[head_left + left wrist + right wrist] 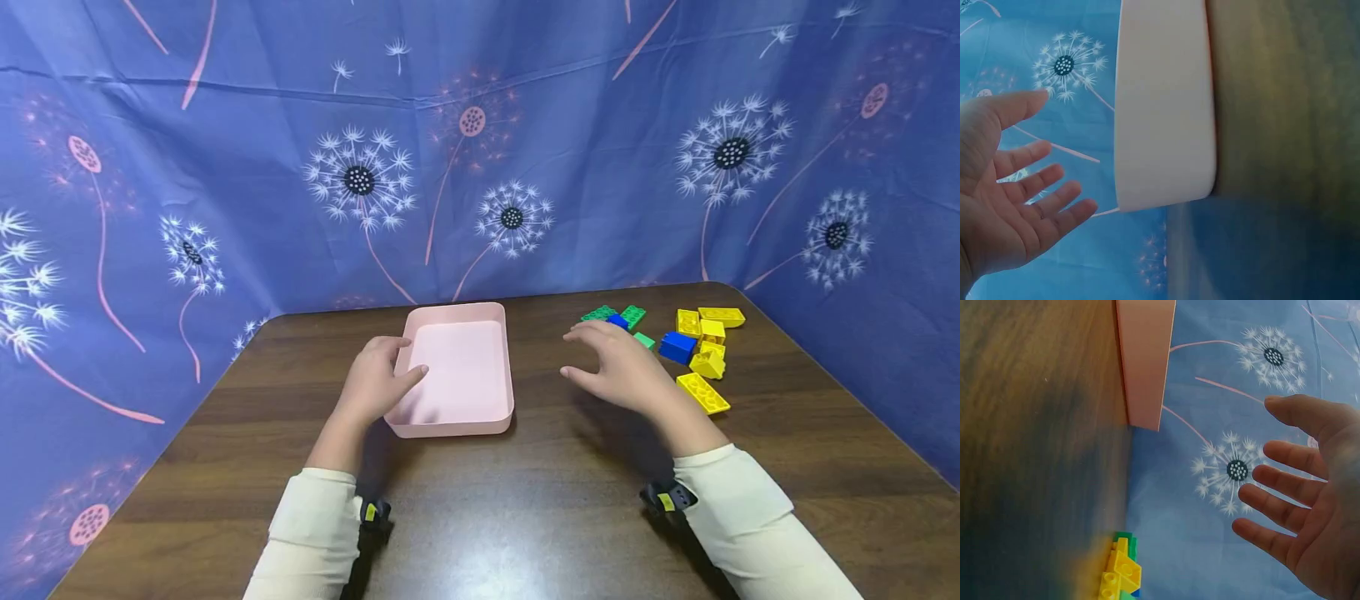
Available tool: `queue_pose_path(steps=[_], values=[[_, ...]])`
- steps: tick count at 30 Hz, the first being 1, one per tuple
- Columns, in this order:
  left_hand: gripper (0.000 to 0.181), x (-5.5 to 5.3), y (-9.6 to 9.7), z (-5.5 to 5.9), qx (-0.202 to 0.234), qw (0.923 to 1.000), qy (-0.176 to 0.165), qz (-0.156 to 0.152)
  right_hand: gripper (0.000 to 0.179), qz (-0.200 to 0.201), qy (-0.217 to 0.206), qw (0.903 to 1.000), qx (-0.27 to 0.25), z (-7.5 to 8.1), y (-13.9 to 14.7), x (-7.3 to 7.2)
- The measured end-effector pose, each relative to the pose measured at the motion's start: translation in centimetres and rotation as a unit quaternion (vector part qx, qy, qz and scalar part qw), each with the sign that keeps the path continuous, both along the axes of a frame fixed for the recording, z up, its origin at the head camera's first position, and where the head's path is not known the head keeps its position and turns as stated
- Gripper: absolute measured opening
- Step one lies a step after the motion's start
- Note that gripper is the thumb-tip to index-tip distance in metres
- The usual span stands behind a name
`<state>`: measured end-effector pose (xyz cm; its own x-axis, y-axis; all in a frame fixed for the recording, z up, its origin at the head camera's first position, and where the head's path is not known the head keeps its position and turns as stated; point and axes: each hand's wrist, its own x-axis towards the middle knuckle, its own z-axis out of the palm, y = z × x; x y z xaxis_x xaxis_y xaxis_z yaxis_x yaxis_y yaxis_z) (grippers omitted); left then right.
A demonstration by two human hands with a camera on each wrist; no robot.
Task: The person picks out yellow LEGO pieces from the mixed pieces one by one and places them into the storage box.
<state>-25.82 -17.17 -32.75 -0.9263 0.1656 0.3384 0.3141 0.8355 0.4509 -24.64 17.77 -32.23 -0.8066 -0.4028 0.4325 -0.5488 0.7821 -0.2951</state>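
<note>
Pink tray [456, 375] on the brown wooden table [217, 467], left of the toy bricks, nothing lying in it. Left hand [375, 379] hangs over the tray's left side, thumb reaching inward past the rim; the left wrist view shows a gap between fingertips and tray wall, so I read no contact. Fingers and thumb apart, nothing held. Right hand [622, 367] in the air between tray and bricks, fingers loosely spread, thumb well away from them, palm free; its shadow falls on the table below. Bricks lie loose at the far right: a large blue brick [678, 347] among the yellow ones, a flat yellow brick [702, 393] nearest the person, a long yellow brick [722, 317] farthest back. Past the right hand's fingers, a green plate [599, 313], another green piece [633, 316] and a small blue brick [617, 321], partly hidden by the hand. Step, as I judge it: both hands poised, no grip made on tray or brick. Steadying the tray would call for the left fingers and thumb to close across its rim; lifting a brick would call for the right hand to lower and pinch one by its sides, minding those crowded close by. Blue dandelion cloth [600, 200] behind.
</note>
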Motion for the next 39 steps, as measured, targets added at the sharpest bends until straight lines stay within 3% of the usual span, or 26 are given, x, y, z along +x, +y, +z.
queue_pose_path(steps=[6, 15, 19, 22, 25, 27, 31, 39], values=[[0.051, -1.5, -0.5, 0.3, -0.002, 0.9996, -0.014, 0.022, 0.044, 0.018, 0.013, 0.9996, -0.017, 0.5, -0.3, -0.5], [0.047, -4.2, -1.6, 0.3, 0.031, 0.9903, -0.121, 0.061, 0.040, 0.031, 0.025, 0.9991, -0.015, 0.5, -0.4, -1.3], [0.050, -5.3, -2.4, -0.3, 0.104, 0.9735, -0.194, 0.062, 0.040, 0.031, 0.024, 0.9991, -0.018, 0.3, -0.4, -1.7], [0.055, -6.0, -3.0, -0.9, 0.197, 0.9434, -0.262, 0.050, 0.039, 0.034, 0.025, 0.9989, -0.022, 0.0, -0.5, -2.1], [0.057, -6.7, -3.6, -1.5, 0.258, 0.9127, -0.314, 0.040, 0.039, 0.034, 0.025, 0.9989, -0.021, -0.4, -0.7, -2.4], [0.058, -7.1, -3.9, -1.7, 0.276, 0.9005, -0.335, 0.034, 0.039, 0.033, 0.021, 0.9991, -0.019, -0.6, -0.8, -2.6], [0.057, -7.2, -4.1, -2.1, 0.279, 0.8922, -0.355, 0.024, 0.038, 0.032, 0.019, 0.9992, -0.015, -1.0, -1.2, -2.8], [0.053, -6.9, -4.0, -2.4, 0.264, 0.8923, -0.365, 0.023, 0.038, 0.024, 0.028, 0.9993, -0.008, -1.5, -1.5, -2.7]])
